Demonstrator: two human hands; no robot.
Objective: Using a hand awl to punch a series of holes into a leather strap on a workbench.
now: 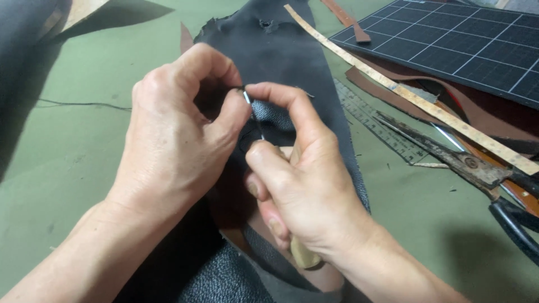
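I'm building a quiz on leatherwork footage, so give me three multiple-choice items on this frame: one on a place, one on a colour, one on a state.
1. Where does the metal ruler lie?
A. right of the black leather
B. under the left hand
C. on the cutting mat

2. What colour is the table cover?
A. red
B. white
C. green

3. How is the wooden-handled tool held?
A. lying loose on the table
B. gripped in the right hand
C. stuck upright in the mat

Answers:
1 A: the ruler rests on the cover just right of the black leather, short of the cutting mat.
2 C: the bare surface around the leather is dull green.
3 B: the right hand is closed around the handle, and the left hand pinches at its thin metal tip.
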